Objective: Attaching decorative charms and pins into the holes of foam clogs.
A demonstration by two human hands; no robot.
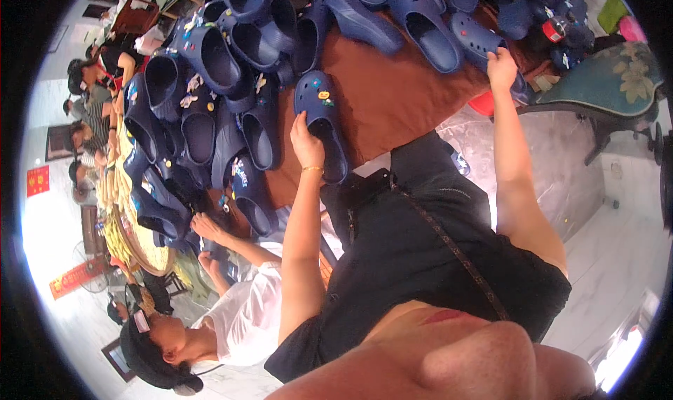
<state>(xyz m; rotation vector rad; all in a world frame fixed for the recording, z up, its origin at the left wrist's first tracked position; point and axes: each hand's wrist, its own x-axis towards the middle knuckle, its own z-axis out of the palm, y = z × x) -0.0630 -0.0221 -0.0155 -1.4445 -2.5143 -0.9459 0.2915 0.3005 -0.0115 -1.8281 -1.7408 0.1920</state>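
My left hand (306, 142) grips the heel end of a navy blue clog (320, 111) that has small coloured charms on its top and lies on the brown table top (392, 95). My right hand (501, 66) reaches further out and rests against another navy clog (474, 38) at the table's edge, fingers closed on its rim. A gold bracelet (313, 168) circles my left wrist. My black clothing fills the lower middle of the view.
Many navy clogs are heaped over the table (210, 84). A person in a white shirt (245, 316) beside me handles clogs with both hands (207, 226). More people sit along the left. A green patterned chair (617, 77) stands on the right, on pale floor.
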